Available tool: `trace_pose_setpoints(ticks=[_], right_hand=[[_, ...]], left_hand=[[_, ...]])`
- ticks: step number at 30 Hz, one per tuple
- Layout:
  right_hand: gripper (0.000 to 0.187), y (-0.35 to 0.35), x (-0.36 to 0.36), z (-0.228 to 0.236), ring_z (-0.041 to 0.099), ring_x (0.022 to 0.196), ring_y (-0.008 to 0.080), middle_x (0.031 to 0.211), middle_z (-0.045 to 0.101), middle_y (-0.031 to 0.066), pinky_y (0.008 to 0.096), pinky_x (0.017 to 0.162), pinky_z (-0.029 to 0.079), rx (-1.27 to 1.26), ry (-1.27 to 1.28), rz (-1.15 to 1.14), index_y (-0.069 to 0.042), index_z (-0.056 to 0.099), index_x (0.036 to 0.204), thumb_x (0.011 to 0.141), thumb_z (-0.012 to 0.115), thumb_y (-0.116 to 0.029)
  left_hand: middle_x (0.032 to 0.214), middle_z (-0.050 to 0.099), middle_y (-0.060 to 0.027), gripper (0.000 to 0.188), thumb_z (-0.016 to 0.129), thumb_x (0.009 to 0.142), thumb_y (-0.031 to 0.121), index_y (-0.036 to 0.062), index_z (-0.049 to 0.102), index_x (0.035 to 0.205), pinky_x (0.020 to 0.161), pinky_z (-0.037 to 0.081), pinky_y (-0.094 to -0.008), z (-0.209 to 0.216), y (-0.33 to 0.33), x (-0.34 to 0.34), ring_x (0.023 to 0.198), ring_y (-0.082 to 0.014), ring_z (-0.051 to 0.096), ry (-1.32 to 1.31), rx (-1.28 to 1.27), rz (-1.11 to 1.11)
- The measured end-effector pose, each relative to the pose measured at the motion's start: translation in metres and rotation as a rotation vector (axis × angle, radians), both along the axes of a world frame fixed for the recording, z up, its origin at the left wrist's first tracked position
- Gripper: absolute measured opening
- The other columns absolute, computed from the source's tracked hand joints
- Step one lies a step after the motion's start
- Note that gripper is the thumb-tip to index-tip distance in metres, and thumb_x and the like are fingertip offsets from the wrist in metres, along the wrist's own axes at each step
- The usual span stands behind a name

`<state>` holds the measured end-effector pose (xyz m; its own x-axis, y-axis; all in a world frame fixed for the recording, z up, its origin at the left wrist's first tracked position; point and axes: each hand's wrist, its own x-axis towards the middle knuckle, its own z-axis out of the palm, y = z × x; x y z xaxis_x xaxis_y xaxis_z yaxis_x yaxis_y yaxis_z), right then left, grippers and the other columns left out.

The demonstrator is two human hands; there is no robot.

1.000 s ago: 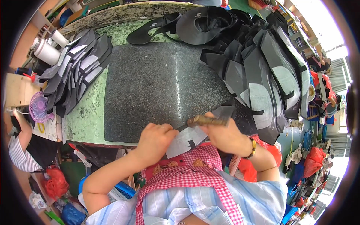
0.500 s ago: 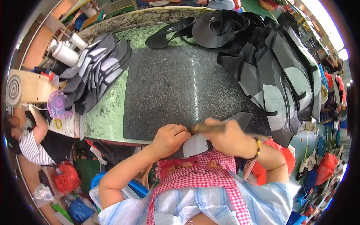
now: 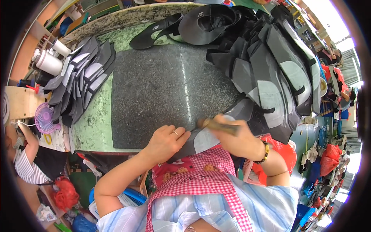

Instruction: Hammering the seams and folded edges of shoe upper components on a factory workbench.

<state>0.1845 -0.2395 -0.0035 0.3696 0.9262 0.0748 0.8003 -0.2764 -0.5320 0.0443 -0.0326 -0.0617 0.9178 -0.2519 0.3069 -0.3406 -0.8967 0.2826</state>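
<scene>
A curved, flat black piece with a grey-white patch [image 3: 205,141], looking like a shoe upper part, lies at the near edge of the work table, partly over my apron. My left hand [image 3: 168,141], a ring on one finger, presses its bent fingers down on the piece's left side. In my right hand [image 3: 239,141] is a short brown tool with a dark tip [image 3: 219,126], blurred by motion; its kind is unclear. The dark tip is close to the left fingertips, over the piece's upper edge. Behind the right hand lies another dark piece [image 3: 243,110].
A dark mat [image 3: 150,92] covers the middle of the green table [image 3: 91,133]. Stacks of similar pieces lie left [image 3: 83,75] and right [image 3: 272,98], with black curved parts [image 3: 193,29] behind. A purple fan [image 3: 45,118] and another person [image 3: 31,162] are at far left.
The whole view has shifted, so the table appears farther left. The brown tool has changed its angle in my right hand. My left hand stays on the piece.
</scene>
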Motion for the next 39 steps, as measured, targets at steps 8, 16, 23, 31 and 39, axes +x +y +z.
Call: trace_pose_setpoints(ticks=[8, 16, 23, 31, 39], right_hand=[[0.025, 0.021, 0.006, 0.003, 0.065, 0.066, 0.0358, 0.089, 0.062, 0.0158, 0.0461, 0.057, 0.051, -0.199, -0.035, 0.207, -0.010, 0.056, 0.117, 0.092, 0.053, -0.016], [0.021, 0.033, -0.011, -0.003, 0.063, 0.063, 0.0350, 0.087, 0.060, 0.0153, 0.0459, 0.053, 0.050, -0.160, -0.037, 0.179, -0.009, 0.061, 0.112, 0.093, 0.055, -0.015], [0.021, 0.040, -0.024, -0.003, 0.064, 0.065, 0.0364, 0.079, 0.062, 0.0156, 0.0451, 0.052, 0.050, -0.061, 0.053, 0.140, -0.007, 0.053, 0.106, 0.086, 0.058, -0.011], [0.016, 0.045, -0.021, -0.003, 0.064, 0.065, 0.0372, 0.081, 0.062, 0.0167, 0.0460, 0.053, 0.050, -0.168, -0.002, 0.186, -0.006, 0.052, 0.104, 0.092, 0.056, -0.016], [0.019, 0.058, -0.026, -0.019, 0.063, 0.064, 0.0362, 0.080, 0.060, 0.0127, 0.0464, 0.055, 0.051, -0.015, 0.043, 0.138, -0.010, 0.062, 0.108, 0.092, 0.059, -0.017]], left_hand=[[0.088, 0.062, -0.0021, 0.022, 0.063, 0.079, 0.017, 0.0131, 0.072, 0.099, 0.069, 0.046, -0.0319, -0.002, 0.020, -0.014, 0.073, -0.0183, 0.060, 0.063, 0.045, -0.082], [0.088, 0.061, 0.0014, 0.021, 0.064, 0.081, 0.016, 0.0149, 0.071, 0.100, 0.071, 0.041, -0.0323, -0.009, 0.036, -0.026, 0.077, -0.0152, 0.059, 0.020, -0.095, -0.019], [0.085, 0.063, 0.0000, 0.027, 0.078, 0.073, 0.019, 0.0134, 0.072, 0.099, 0.076, 0.043, -0.0337, -0.015, 0.025, -0.033, 0.077, -0.0172, 0.060, -0.050, -0.215, 0.098], [0.088, 0.064, 0.0004, 0.024, 0.081, 0.070, 0.021, 0.0099, 0.073, 0.090, 0.081, 0.043, -0.0371, -0.019, 0.014, -0.056, 0.083, -0.0188, 0.059, -0.122, -0.339, 0.341], [0.089, 0.063, 0.0010, 0.025, 0.080, 0.071, 0.018, 0.0099, 0.073, 0.093, 0.082, 0.043, -0.0375, -0.016, 0.013, -0.055, 0.081, -0.0171, 0.059, -0.189, -0.106, 0.282]])
